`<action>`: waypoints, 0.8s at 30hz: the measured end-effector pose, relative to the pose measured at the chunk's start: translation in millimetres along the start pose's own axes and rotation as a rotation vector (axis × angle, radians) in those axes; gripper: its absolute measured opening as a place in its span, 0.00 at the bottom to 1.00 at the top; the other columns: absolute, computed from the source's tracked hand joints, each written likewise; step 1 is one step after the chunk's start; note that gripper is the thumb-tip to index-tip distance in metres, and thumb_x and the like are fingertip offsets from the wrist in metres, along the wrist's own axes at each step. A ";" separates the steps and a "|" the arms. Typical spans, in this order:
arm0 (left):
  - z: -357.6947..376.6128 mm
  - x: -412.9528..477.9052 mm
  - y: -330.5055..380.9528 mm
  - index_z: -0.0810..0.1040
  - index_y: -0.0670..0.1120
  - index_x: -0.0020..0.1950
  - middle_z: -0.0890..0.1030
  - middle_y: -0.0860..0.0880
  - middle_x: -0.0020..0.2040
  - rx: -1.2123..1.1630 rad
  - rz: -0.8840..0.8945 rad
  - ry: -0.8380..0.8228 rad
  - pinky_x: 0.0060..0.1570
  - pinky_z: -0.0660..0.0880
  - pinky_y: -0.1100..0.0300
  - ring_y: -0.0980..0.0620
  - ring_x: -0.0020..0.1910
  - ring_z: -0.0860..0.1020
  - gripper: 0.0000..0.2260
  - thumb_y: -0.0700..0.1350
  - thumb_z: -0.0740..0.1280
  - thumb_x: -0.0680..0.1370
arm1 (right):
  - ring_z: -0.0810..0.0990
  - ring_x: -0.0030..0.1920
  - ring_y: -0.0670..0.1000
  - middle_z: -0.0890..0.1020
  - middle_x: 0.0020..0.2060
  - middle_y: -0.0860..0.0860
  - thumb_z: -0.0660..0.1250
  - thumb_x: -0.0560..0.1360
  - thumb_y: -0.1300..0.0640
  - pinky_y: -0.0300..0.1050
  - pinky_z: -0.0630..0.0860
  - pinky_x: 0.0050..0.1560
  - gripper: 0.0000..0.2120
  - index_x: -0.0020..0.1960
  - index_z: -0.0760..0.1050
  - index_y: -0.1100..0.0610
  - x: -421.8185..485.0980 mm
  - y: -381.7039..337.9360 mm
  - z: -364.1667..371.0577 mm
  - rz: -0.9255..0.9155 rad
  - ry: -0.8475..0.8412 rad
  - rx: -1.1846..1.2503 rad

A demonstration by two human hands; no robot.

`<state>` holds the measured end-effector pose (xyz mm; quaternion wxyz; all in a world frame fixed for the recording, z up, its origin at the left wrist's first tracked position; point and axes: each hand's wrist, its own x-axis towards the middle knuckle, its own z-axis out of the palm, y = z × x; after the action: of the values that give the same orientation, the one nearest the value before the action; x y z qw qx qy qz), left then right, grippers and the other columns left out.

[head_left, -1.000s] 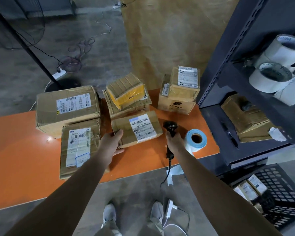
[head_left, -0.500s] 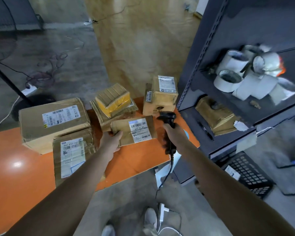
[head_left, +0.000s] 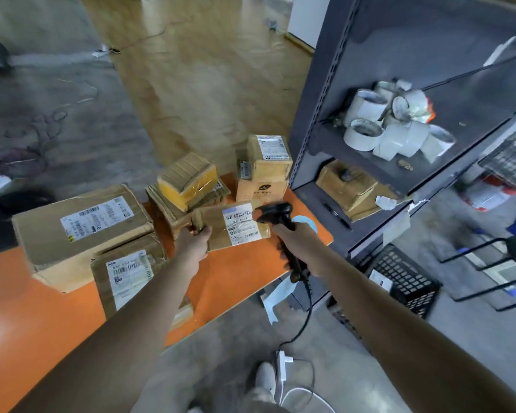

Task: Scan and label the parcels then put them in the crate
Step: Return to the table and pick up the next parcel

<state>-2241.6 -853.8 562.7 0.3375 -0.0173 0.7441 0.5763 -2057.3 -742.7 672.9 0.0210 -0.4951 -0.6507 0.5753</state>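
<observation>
My left hand grips the near left end of a flat brown parcel with a white barcode label, held tilted above the orange table. My right hand grips a black barcode scanner, whose head sits right over the label's right edge. A blue label roll peeks out behind the scanner. The black crate stands on the floor at the right, below the shelf, with labelled parcels inside.
Other parcels lie on the table: a large box, a smaller one in front, a yellow-taped stack, two stacked boxes. A grey shelf unit with tape rolls stands to the right. The scanner's cable hangs to the floor.
My left hand has lifted the flat parcel off the table. My right hand has raised the scanner from the table and brought its head over the label. The view has swung to the right.
</observation>
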 end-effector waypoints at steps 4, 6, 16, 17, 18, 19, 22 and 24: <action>-6.1 4.4 -1.3 0.69 0.45 0.69 0.73 0.46 0.63 0.060 0.043 0.026 0.58 0.77 0.44 0.43 0.59 0.75 0.23 0.50 0.71 0.77 | 0.75 0.29 0.50 0.76 0.35 0.54 0.63 0.78 0.49 0.42 0.75 0.29 0.11 0.49 0.73 0.58 -8.2 2.5 2.6 0.028 -0.011 -0.039; -7.7 6.8 -3.2 0.70 0.46 0.68 0.73 0.44 0.64 0.098 0.065 0.040 0.58 0.77 0.43 0.41 0.60 0.75 0.23 0.50 0.71 0.76 | 0.74 0.29 0.50 0.77 0.35 0.54 0.64 0.77 0.50 0.41 0.74 0.29 0.11 0.48 0.73 0.58 -10.4 4.3 2.8 0.046 -0.013 -0.035; -4.6 1.2 -3.7 0.68 0.45 0.68 0.72 0.42 0.65 0.115 0.073 0.029 0.55 0.78 0.42 0.41 0.56 0.77 0.24 0.50 0.71 0.76 | 0.75 0.32 0.51 0.77 0.36 0.54 0.63 0.77 0.51 0.42 0.75 0.31 0.10 0.47 0.73 0.58 -16.0 10.0 -4.0 0.079 0.009 -0.028; -3.7 1.0 -3.9 0.68 0.44 0.68 0.72 0.41 0.65 0.115 0.076 0.032 0.56 0.78 0.42 0.41 0.57 0.76 0.24 0.50 0.71 0.76 | 0.75 0.32 0.51 0.77 0.36 0.54 0.63 0.77 0.52 0.42 0.75 0.31 0.09 0.46 0.73 0.58 -16.6 10.7 -5.4 0.081 0.008 -0.021; -3.1 0.1 -3.8 0.67 0.44 0.68 0.71 0.41 0.65 0.115 0.073 0.034 0.56 0.78 0.42 0.40 0.57 0.76 0.24 0.50 0.71 0.76 | 0.75 0.32 0.51 0.77 0.36 0.54 0.63 0.77 0.52 0.42 0.75 0.31 0.09 0.46 0.73 0.58 -17.4 11.2 -6.7 0.085 0.005 -0.014; -2.1 0.3 -4.3 0.67 0.44 0.68 0.71 0.41 0.65 0.116 0.073 0.038 0.56 0.78 0.42 0.40 0.58 0.76 0.24 0.50 0.71 0.76 | 0.75 0.31 0.51 0.77 0.35 0.54 0.63 0.76 0.52 0.42 0.75 0.31 0.09 0.45 0.73 0.58 -17.8 11.3 -7.7 0.089 0.002 -0.012; 0.4 -3.1 -3.9 0.66 0.43 0.69 0.70 0.41 0.66 0.128 0.057 0.035 0.57 0.77 0.42 0.40 0.58 0.75 0.25 0.50 0.70 0.77 | 0.75 0.32 0.51 0.77 0.36 0.54 0.63 0.77 0.51 0.42 0.75 0.32 0.10 0.47 0.74 0.59 -17.8 13.1 -10.6 0.099 0.006 -0.020; 3.1 -3.9 -5.6 0.65 0.43 0.70 0.69 0.41 0.67 0.132 0.036 0.029 0.57 0.78 0.42 0.42 0.56 0.75 0.26 0.50 0.69 0.77 | 0.75 0.32 0.51 0.77 0.36 0.54 0.63 0.77 0.51 0.42 0.76 0.32 0.10 0.49 0.74 0.59 -16.6 13.9 -11.9 0.103 0.007 -0.015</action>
<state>-2234.8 -854.5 559.7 0.3166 0.0099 0.7854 0.5318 -2033.1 -747.2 675.2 -0.0102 -0.5301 -0.6286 0.5690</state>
